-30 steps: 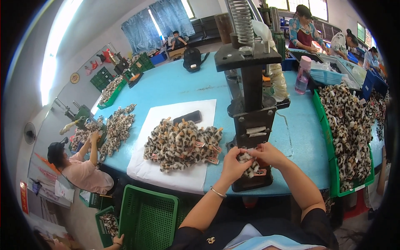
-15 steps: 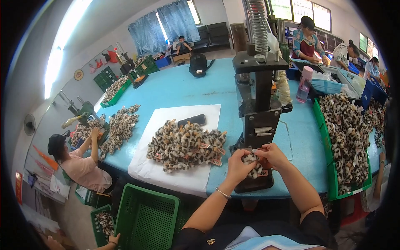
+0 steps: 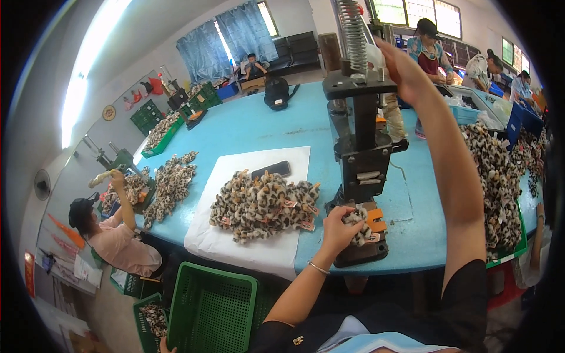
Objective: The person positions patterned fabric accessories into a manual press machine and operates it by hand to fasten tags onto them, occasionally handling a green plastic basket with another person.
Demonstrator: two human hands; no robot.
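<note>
A small leopard-print plush piece [image 3: 355, 218] is pinched in my left hand [image 3: 336, 234], over the base [image 3: 365, 254] of a black hand press [image 3: 369, 172]. Beside the plush, an orange block [image 3: 375, 219] sits on that base. Raised high on the far right side of the press is my right hand [image 3: 406, 75], next to a white part near the spring [image 3: 354, 35]; its grip is partly hidden. A heap of similar plush pieces [image 3: 262, 203] with small tags lies on white paper [image 3: 203, 238] to the left.
A dark phone [image 3: 273, 170] lies behind the heap, and a black bag [image 3: 278, 94] farther back. A green crate [image 3: 215, 312] stands below the table's front edge. More plush pieces [image 3: 491, 188] fill a green tray at right. A co-worker [image 3: 120, 238] sits at another press on the left.
My right hand has left the plush and risen to the upper part of the press. My left hand keeps the plush at the base, where the orange block now shows.
</note>
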